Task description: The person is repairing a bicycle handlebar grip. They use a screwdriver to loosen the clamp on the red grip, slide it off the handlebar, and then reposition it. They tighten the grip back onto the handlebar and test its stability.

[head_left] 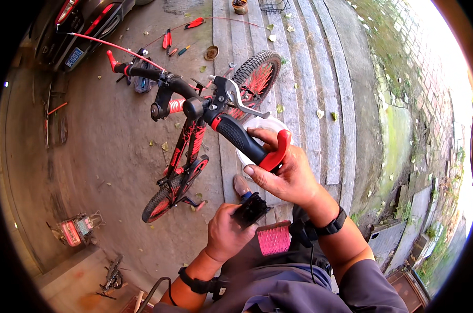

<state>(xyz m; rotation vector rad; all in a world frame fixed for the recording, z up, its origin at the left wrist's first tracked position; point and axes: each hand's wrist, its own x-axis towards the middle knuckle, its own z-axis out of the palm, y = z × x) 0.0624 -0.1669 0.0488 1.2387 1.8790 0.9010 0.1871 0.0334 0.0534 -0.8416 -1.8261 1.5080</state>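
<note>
A black-and-red bicycle stands in front of me, its handlebar (168, 83) turned so one end reaches toward my body. My right hand (294, 180) is closed round that end, thumb and fingers on either side of the red bar end (277, 151) beside the black rubber grip (240, 136). A silver brake lever (241, 100) sits just beyond the grip. Lower and nearer me, my left hand (227, 232) is wrapped round a black ridged piece (251, 210), whose exact kind I cannot make out. It is apart from the handlebar.
A white tub (267, 125) is partly hidden behind the grip. Red-handled tools (167, 39), a screwdriver (183, 50) and a round tin (211, 52) lie on the ground. A red cable (121, 49) sticks out from the handlebar. A parked car (82, 31) stands far left.
</note>
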